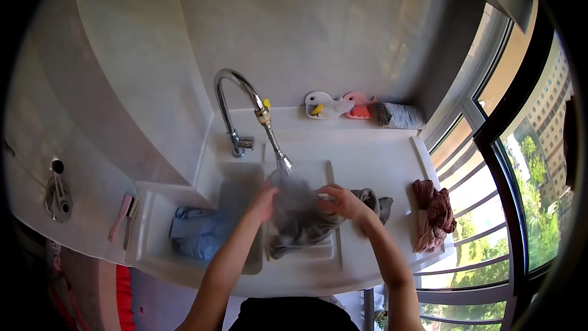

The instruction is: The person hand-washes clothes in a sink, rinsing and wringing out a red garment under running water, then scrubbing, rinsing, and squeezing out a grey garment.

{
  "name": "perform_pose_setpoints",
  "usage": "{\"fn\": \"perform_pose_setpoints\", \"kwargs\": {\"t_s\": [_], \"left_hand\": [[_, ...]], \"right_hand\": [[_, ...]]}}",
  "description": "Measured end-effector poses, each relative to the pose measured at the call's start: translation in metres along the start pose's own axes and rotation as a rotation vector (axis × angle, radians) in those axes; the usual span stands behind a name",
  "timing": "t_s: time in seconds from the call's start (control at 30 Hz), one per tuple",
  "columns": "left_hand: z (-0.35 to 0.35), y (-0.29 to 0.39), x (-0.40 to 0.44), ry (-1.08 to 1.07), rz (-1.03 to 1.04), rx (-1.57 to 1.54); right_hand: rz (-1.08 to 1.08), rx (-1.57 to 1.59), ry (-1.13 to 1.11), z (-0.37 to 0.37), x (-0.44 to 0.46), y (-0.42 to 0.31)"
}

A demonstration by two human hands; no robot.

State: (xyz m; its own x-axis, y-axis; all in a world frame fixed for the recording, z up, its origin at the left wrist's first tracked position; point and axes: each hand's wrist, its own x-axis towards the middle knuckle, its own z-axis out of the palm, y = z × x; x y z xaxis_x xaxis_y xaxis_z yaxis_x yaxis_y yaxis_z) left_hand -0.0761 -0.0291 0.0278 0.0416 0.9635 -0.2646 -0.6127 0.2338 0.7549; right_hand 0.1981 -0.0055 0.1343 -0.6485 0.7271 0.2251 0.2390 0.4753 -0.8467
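Observation:
A dark grey wet garment (pixel 301 211) is spread between my two hands beneath the tap's spray head (pixel 283 163). My left hand (pixel 265 200) is closed on its left edge, close below the spray head. On the other side, my right hand (pixel 344 202) grips the cloth with bent fingers. The garment's lower part rests on the ribbed washboard area (pixel 331 251) of the white sink, and a bunched end trails to the right. Motion blurs the middle of the cloth.
A light blue garment (pixel 197 233) lies at the basin's left. Reddish-brown cloth (pixel 433 216) is heaped on the right counter edge. Two brushes, one a pink brush (pixel 120 217), lie far left. Whale-shaped soap holders (pixel 318 102) and a folded grey cloth (pixel 401 116) line the back ledge. A curved faucet (pixel 228 101) rises behind.

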Motion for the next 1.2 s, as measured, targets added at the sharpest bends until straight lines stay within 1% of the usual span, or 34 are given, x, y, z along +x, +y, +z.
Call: {"fn": "perform_pose_setpoints", "kwargs": {"t_s": [0.03, 0.07, 0.13, 0.17, 0.23, 0.27, 0.3, 0.33, 0.37, 0.4, 0.47, 0.5, 0.53, 0.6, 0.63, 0.67, 0.7, 0.73, 0.77, 0.8, 0.83, 0.87, 0.9, 0.93, 1.0, 1.07, 1.13, 1.2], "left_hand": [[0.004, 0.004, 0.003, 0.003, 0.016, 0.216], [0.007, 0.005, 0.001, -0.004, 0.016, 0.221], [0.015, 0.007, -0.007, 0.173, 0.109, 0.423], [0.015, 0.012, -0.014, 0.206, 0.091, 0.383], [0.010, 0.009, -0.014, 0.175, 0.117, 0.450], [0.009, 0.005, -0.013, 0.143, 0.138, 0.515], [0.005, 0.000, -0.009, 0.140, 0.132, 0.516], [0.003, -0.003, -0.002, 0.090, 0.104, 0.687], [0.001, -0.002, 0.007, 0.040, 0.083, 0.860], [0.003, 0.006, 0.006, 0.039, 0.085, 0.861], [0.021, 0.032, -0.003, -0.051, -0.037, 0.353], [0.030, 0.044, -0.011, -0.024, -0.043, 0.265], [0.028, 0.043, -0.008, -0.024, -0.043, 0.265], [0.019, 0.040, -0.001, 0.017, 0.065, 0.283], [0.017, 0.037, 0.001, 0.011, 0.111, 0.310], [0.013, 0.033, -0.002, 0.023, 0.117, 0.301], [0.008, 0.028, -0.005, 0.070, 0.214, 0.542], [0.005, 0.023, -0.008, 0.109, 0.308, 0.788], [0.002, 0.022, -0.009, 0.161, 0.413, 1.032], [0.000, 0.019, -0.013, 0.164, 0.417, 1.031], [-0.002, 0.013, -0.019, 0.205, 0.374, 1.085], [-0.005, 0.011, -0.021, 0.249, 0.333, 1.140], [0.004, 0.010, -0.031, 0.231, 0.242, 1.074], [0.014, 0.004, -0.034, 0.231, 0.243, 1.074], [0.030, -0.015, -0.049, 0.197, 0.550, 1.488], [0.061, -0.020, -0.071, 0.176, 0.806, 1.649], [0.073, -0.036, -0.085, 0.024, 0.720, 1.768], [0.078, -0.035, -0.089, -0.006, 0.638, 1.849]], "right_hand": [[0.044, -0.339, 0.066, -0.011, -0.005, 0.019], [0.092, -0.679, 0.133, -0.024, -0.012, 0.031], [0.358, -0.727, 0.238, -0.053, -0.034, 0.016], [0.360, -0.731, 0.248, -0.062, -0.046, 0.020], [0.636, -0.719, 0.239, -0.063, -0.072, 0.029], [0.645, -0.718, 0.240, -0.060, -0.080, 0.033], [0.632, -0.791, 0.130, -0.056, -0.084, 0.034], [0.611, -0.865, 0.021, -0.056, -0.086, 0.033], [0.337, -0.681, 0.162, -0.067, -0.099, 0.027], [0.336, -0.682, 0.164, -0.074, -0.102, 0.004], [0.199, -0.419, 0.485, -0.090, -0.100, -0.035], [0.098, -0.557, 0.539, -0.094, -0.101, -0.044], [0.125, -0.551, 0.540, -0.095, -0.104, -0.040], [0.085, -0.699, 0.641, -0.095, -0.107, -0.041], [0.085, -0.699, 0.642, -0.096, -0.115, -0.034], [0.148, -0.734, 0.463, -0.098, -0.123, -0.021], [0.214, -0.766, 0.289, -0.098, -0.127, -0.013], [0.290, -0.719, 0.282, -0.097, -0.127, -0.012], [0.305, -0.705, 0.175, -0.091, -0.131, -0.001], [0.329, -0.690, 0.072, -0.083, -0.135, 0.000], [0.327, -0.690, 0.040, -0.085, -0.136, 0.002], [0.322, -0.690, 0.040, -0.083, -0.130, 0.006], [0.319, -0.666, 0.076, -0.073, -0.121, 0.002], [0.313, -0.646, 0.118, -0.064, -0.107, -0.002], [0.273, -0.553, 0.048, -0.036, -0.054, 0.002], [0.163, -0.520, 0.041, -0.010, -0.018, 0.042], [0.138, -0.672, 0.069, 0.029, 0.027, 0.055], [0.170, -0.672, 0.109, 0.054, 0.050, 0.075]]}}
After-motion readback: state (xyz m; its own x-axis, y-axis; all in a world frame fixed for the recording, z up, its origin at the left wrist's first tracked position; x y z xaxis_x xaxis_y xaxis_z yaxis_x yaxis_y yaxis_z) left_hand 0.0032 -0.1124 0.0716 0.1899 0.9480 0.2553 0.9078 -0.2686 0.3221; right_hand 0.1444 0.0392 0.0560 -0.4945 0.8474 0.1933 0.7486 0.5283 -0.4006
